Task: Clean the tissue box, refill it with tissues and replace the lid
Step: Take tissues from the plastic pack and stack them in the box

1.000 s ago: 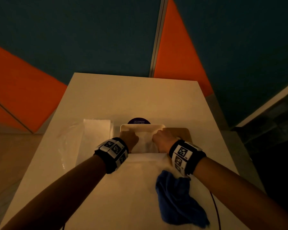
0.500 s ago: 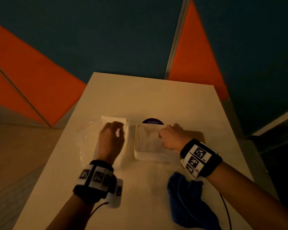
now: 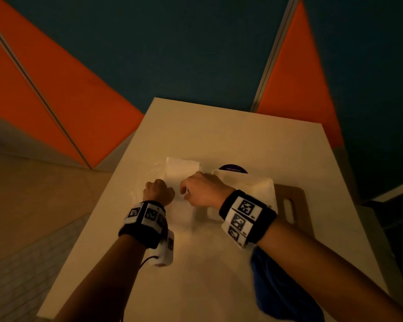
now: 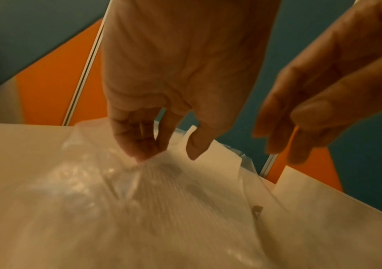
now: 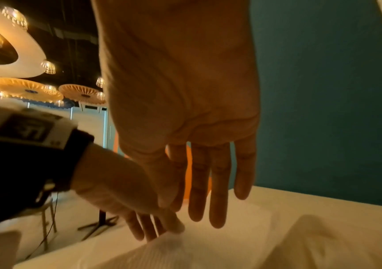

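Observation:
A stack of white tissues (image 3: 183, 168) lies in a clear plastic wrapper (image 4: 121, 183) on the table, left of the open white tissue box (image 3: 254, 180). My left hand (image 3: 159, 191) pinches the wrapper near the stack's near end; the left wrist view shows the fingertips (image 4: 139, 154) bunching the film. My right hand (image 3: 200, 190) hovers over the stack's right side with straight fingers (image 5: 217, 209), holding nothing. The wooden lid (image 3: 298, 198) with its slot lies flat to the right of the box.
A blue cloth (image 3: 277, 289) lies crumpled at the table's (image 3: 219, 135) near right, under my right forearm. A round purple sticker (image 3: 233, 168) sits behind the box. Orange and teal wall panels stand beyond the far edge.
Both hands left the tissue box. The left went to the tissue pack first and now pinches its wrapper; the right has followed leftward over the stack.

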`<move>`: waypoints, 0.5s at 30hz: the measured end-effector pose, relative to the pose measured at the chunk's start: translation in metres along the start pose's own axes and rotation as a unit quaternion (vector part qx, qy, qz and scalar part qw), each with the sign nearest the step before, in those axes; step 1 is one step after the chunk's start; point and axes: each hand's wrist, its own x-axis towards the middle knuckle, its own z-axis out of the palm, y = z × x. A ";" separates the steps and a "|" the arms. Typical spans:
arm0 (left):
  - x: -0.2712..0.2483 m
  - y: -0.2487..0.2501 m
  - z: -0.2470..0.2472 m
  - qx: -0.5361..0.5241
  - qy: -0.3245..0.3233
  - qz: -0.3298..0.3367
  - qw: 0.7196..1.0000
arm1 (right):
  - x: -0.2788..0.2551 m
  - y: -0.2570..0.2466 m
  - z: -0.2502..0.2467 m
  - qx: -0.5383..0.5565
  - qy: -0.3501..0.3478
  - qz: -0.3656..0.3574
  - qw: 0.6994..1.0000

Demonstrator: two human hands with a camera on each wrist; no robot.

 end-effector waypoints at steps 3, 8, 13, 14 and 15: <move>0.004 -0.004 -0.002 -0.020 -0.005 -0.016 1.000 | 0.014 -0.006 0.004 -0.043 -0.023 -0.024 0.999; 0.000 -0.013 0.005 -0.031 0.016 -0.025 0.999 | 0.045 -0.024 0.005 -0.109 -0.045 -0.051 0.992; -0.005 -0.019 0.021 -0.084 0.061 -0.011 0.994 | 0.074 -0.034 0.016 -0.174 -0.042 -0.082 0.980; -0.005 -0.019 0.023 -0.084 0.065 -0.006 0.994 | 0.078 -0.033 0.018 -0.186 -0.046 -0.084 0.978; -0.005 -0.020 0.025 -0.079 0.066 0.001 0.995 | 0.081 -0.032 0.020 -0.199 -0.050 -0.086 0.975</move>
